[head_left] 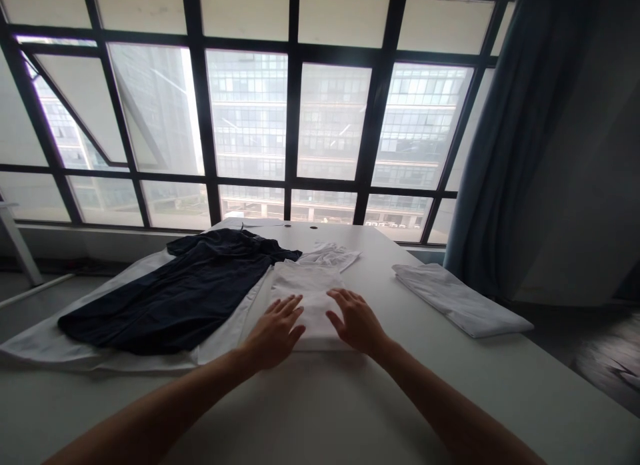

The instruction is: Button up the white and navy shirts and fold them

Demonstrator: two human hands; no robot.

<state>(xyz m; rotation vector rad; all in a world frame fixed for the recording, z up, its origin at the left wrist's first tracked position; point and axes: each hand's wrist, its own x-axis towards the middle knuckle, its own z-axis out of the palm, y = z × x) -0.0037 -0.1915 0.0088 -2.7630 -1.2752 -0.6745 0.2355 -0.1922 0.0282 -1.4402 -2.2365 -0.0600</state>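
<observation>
The step in hand is seemingly smoothing the white garment (315, 298); doing it well is likely requiring light, even pressure from flat palms, easing creases toward nine and three o'clock while keeping the near edge straight. The left hand (277, 332) and right hand (355, 318) are lying open, fingers loosely spread, gripping nothing. The garment is lying between and under them, stretching toward twelve, where looser cloth is bunching. From the hands, a dark garment (175, 298) is spreading toward ten o'clock; a folded white cloth (460, 298) is resting on the surface (300, 412) between two and three.

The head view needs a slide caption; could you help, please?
Both hands on a folded white rectangular cloth, beside a dark navy fabric garment.
</observation>
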